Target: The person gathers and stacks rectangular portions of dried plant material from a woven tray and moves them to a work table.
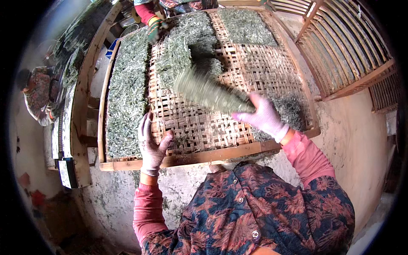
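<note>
Pale, stained floor [110,195]; slatted wooden rack [340,46] at right. Wood-framed woven tray [182,123] partly covered with grey-green leafy sheets [246,26]. Right hand [264,117], pale-gloved, grips near end of flat grey-green piece [208,90], motion-blurred, slanting across tray's middle. Left hand [153,144], also gloved, fingers spread, at tray's near edge beside long leafy strip [125,97]; whether touching, cannot tell. Co-worker's green-gloved hand [156,30] at far side.
</note>
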A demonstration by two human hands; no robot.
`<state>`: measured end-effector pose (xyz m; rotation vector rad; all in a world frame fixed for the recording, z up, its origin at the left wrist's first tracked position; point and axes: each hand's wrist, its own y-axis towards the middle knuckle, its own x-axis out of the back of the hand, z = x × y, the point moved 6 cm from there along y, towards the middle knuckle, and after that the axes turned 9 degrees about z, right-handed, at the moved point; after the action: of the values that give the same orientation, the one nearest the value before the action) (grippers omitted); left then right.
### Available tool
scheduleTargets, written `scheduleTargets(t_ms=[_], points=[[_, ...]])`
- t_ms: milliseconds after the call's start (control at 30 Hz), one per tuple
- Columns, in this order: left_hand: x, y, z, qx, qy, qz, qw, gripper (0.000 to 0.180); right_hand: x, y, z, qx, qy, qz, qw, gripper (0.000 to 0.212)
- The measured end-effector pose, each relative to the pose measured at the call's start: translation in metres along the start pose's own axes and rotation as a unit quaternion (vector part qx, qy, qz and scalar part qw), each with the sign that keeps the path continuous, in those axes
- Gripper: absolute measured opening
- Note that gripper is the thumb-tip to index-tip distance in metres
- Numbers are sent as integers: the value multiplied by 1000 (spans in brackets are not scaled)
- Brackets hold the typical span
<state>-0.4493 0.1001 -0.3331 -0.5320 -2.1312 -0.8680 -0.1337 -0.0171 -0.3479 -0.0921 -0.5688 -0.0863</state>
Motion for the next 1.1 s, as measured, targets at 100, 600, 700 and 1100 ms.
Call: scheduleTargets(t_ms=[100, 600, 700, 1100], points=[[-27, -11, 4, 19, 196, 75, 977, 65, -1, 23, -2, 41, 357, -20, 933, 71], [-45, -14, 3, 9, 178, 140, 974, 53, -15, 176, 0, -274, 179, 107, 939, 81], [-39, -15, 2, 5, 185, 127, 974, 52, 9, 186, 46, -190, -302, 42, 933, 88], [-111, 39, -123, -137, 40, 213, 966, 68, 111, 9, -65, -78, -245, 52, 965, 69]])
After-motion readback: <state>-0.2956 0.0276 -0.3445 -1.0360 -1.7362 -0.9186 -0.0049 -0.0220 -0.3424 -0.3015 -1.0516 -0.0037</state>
